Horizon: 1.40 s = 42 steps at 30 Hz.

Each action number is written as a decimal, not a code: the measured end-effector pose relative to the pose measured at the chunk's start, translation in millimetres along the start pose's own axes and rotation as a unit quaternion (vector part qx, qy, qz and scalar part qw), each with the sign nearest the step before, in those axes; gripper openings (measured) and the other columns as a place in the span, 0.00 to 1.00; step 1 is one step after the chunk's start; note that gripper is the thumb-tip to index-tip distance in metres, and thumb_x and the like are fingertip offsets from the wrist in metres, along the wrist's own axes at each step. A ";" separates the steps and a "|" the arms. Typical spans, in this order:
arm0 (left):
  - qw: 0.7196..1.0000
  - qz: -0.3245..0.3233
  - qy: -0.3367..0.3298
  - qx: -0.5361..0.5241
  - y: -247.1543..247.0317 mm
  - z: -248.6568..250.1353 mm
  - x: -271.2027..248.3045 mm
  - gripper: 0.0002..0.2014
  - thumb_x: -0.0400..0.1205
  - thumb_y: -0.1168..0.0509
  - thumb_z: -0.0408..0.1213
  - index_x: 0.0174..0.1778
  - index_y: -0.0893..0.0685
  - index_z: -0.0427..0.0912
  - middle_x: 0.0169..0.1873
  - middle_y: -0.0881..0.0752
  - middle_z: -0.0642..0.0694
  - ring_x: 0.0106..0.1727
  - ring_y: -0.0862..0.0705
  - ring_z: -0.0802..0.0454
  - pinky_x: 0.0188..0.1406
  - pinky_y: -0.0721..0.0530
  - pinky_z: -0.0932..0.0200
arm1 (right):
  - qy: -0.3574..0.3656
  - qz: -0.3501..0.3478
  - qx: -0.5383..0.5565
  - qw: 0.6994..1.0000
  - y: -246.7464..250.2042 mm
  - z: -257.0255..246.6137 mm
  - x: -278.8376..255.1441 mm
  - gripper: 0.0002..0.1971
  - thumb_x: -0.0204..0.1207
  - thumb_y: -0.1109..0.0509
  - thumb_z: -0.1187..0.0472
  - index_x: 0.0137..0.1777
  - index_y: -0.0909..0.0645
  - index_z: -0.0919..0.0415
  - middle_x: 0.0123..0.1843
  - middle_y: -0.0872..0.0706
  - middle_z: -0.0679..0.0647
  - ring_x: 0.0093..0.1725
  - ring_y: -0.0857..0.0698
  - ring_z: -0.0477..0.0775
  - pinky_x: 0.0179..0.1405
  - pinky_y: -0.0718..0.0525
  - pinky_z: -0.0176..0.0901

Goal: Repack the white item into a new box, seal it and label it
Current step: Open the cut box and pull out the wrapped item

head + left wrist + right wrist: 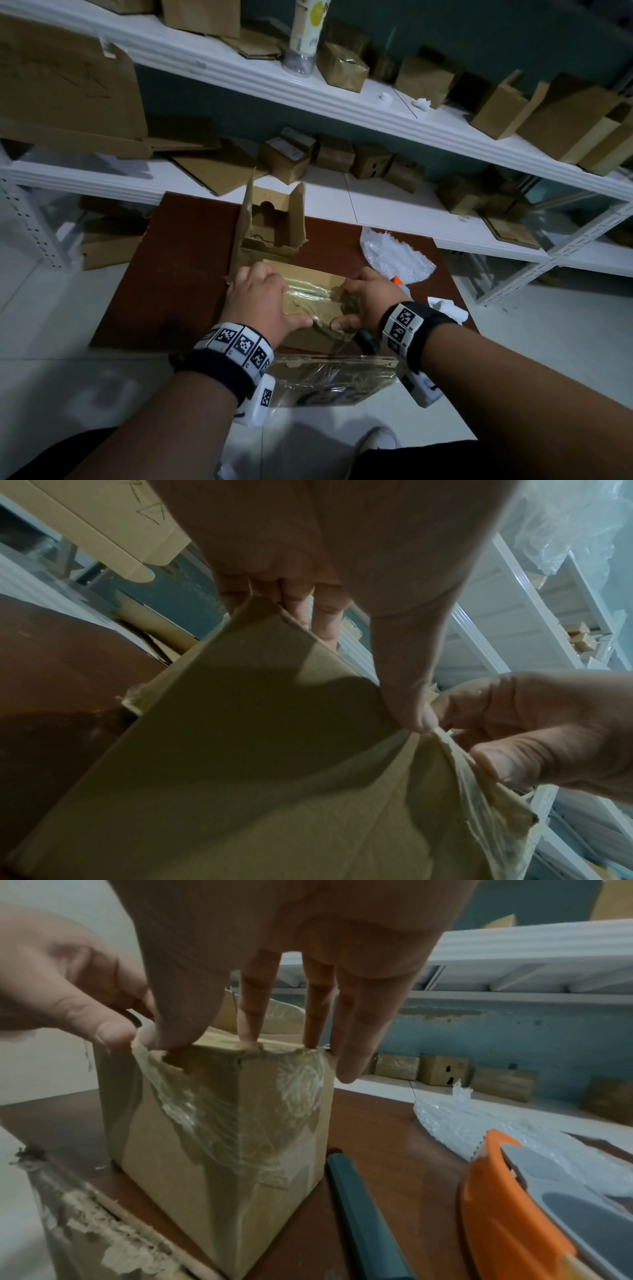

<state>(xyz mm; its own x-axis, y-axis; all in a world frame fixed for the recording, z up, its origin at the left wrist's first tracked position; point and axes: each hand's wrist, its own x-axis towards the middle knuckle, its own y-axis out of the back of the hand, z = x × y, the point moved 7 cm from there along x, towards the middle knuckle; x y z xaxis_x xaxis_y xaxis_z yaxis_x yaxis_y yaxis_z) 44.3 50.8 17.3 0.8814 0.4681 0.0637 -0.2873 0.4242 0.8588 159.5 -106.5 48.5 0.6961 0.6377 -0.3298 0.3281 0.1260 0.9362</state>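
Observation:
A small cardboard box stands on the brown table, with clear tape wrinkled over its top and right end. My left hand grips its left part: the fingers hook over the far edge and the thumb sits on the near top edge. My right hand presses the tape at the right end. In the right wrist view its fingers stand straight with their tips on the box top, and its thumb is on the near corner. No white item is in view.
An open torn box stands just behind. Bubble wrap, an orange tape dispenser and a dark pen lie to the right. A flat taped cardboard piece overhangs the near edge. White shelves hold several boxes.

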 end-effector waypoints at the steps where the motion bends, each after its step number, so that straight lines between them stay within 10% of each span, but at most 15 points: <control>1: 1.000 0.000 0.000 -0.001 -0.2 -0.4 0.0 0.35 0.63 0.27 0.72 0.60 0.16 0.55 0.62 0.26 0.58 0.67 0.32 0.53 0.72 0.28 0.52 | -0.002 0.000 0.005 1.000 -0.2 0.5 0.2 0.27 0.62 0.17 0.39 0.61 0.17 0.38 0.61 0.31 0.42 0.65 0.24 0.50 0.64 0.27 0.38; 16: 1.000 -0.016 -0.002 -0.013 -1.4 -3.4 -2.8 0.34 0.63 0.25 0.71 0.59 0.18 0.54 0.61 0.26 0.58 0.67 0.32 0.53 0.71 0.27 0.50 | -0.103 -0.108 -0.048 0.988 -1.3 -7.4 14.1 0.30 0.55 0.15 0.37 0.55 0.21 0.41 0.59 0.29 0.52 0.58 0.21 0.61 0.61 0.17 0.56; 24: 1.000 -0.012 -0.017 -0.009 -1.4 -2.0 -0.4 0.36 0.63 0.25 0.69 0.66 0.24 0.62 0.63 0.27 0.57 0.67 0.32 0.51 0.69 0.27 0.51 | -0.041 -0.064 -0.051 0.996 4.3 -19.1 12.1 0.26 0.55 0.14 0.40 0.44 0.23 0.49 0.47 0.17 0.45 0.51 0.19 0.54 0.58 0.19 0.54; 31: 0.999 -0.036 -0.020 0.006 -4.0 -2.1 1.4 0.37 0.65 0.27 0.71 0.71 0.21 0.66 0.63 0.30 0.58 0.66 0.34 0.53 0.71 0.27 0.49 | -0.019 -0.068 -0.074 0.995 2.5 -23.6 14.6 0.30 0.55 0.16 0.37 0.54 0.25 0.42 0.54 0.16 0.42 0.56 0.17 0.53 0.69 0.29 0.58; 35: 0.998 -0.050 -0.022 0.006 -2.7 -2.4 0.2 0.38 0.64 0.24 0.69 0.72 0.21 0.66 0.64 0.31 0.58 0.67 0.34 0.53 0.71 0.27 0.49 | -0.002 -0.078 -0.077 0.994 0.0 -30.9 12.1 0.24 0.55 0.17 0.40 0.43 0.23 0.50 0.44 0.15 0.45 0.45 0.16 0.55 0.56 0.17 0.52; 42: 0.999 -0.045 -0.022 0.010 -0.6 -1.4 0.2 0.38 0.63 0.20 0.62 0.70 0.21 0.60 0.65 0.29 0.59 0.69 0.33 0.53 0.71 0.27 0.52 | 0.070 -0.068 -0.054 0.994 -7.7 -40.7 5.2 0.20 0.65 0.20 0.51 0.56 0.17 0.53 0.53 0.19 0.53 0.52 0.17 0.56 0.54 0.14 0.47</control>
<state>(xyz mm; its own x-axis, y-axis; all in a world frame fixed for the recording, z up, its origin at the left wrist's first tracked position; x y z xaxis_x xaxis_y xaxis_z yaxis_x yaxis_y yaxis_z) 44.2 51.7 16.1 0.9191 0.3938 0.0087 -0.1999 0.4473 0.8717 134.6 -73.3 44.5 0.5520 0.7079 -0.4407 0.3374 0.2938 0.8944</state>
